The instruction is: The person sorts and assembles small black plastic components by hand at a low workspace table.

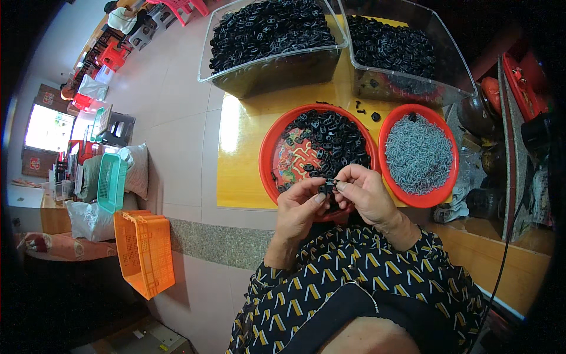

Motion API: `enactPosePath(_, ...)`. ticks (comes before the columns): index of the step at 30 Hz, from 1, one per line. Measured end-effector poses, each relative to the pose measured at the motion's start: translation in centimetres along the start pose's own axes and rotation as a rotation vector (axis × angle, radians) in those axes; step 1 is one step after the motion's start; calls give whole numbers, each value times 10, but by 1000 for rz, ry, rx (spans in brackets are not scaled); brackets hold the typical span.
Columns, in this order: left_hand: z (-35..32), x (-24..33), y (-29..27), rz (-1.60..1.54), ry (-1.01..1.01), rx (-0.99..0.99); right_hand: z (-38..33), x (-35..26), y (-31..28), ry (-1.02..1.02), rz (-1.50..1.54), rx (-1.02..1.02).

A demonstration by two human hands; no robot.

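Note:
Over the near rim of a red basin [269, 127], my two hands meet with fingertips almost touching. My right hand [368, 194] is closed in a pinch on a small black plastic piece [335, 184]. Thumb and index finger of my left hand [298, 206] are pressed together beside that piece; a thin light sliver shows between the hands, too small to name. Many black oval plastic pieces with holes [339, 138] fill the basin's right side, and its patterned bottom shows at left. Right of it, a smaller red basin [384, 133] holds many silver screws [418, 154].
Two clear bins [277, 62] [407, 91] heaped with black pieces stand at the table's far side. Loose black bits [375, 117] lie on the yellow tabletop [239, 177]. An orange crate [144, 253] is on the left. A person [122, 20] sits far left.

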State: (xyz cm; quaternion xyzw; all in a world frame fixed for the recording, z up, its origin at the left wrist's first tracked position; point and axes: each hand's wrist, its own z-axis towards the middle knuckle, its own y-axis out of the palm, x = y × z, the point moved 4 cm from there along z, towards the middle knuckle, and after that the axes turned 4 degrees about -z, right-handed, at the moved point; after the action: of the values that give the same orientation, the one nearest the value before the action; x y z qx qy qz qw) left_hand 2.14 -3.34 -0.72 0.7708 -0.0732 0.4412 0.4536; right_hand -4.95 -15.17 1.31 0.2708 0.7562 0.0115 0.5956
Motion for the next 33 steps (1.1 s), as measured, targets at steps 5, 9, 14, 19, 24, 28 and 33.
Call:
enactPosePath(5,-1,1,-3,-26,16,-9,-3,-5,-3,-15,-154,50)
enactPosePath(9,0,1,-3,-23,34,-44,-4,-7,0,-54,-249,67)
enactPosePath(14,-2,-1,-6,16,42,-27,-5,-6,2,-85,-314,68)
enactPosePath(19,-2,0,-5,58,48,-23,-4,-4,1,-112,-357,65)
enactPosePath(24,-4,1,-6,101,60,-23,-4,-5,3,-104,-396,73)
enactPosePath(28,-4,2,-5,175,88,-18,-4,-3,2,-104,-391,79)
enactPosePath(33,-4,2,-7,201,92,-7,-4,-2,2,-111,-407,79)
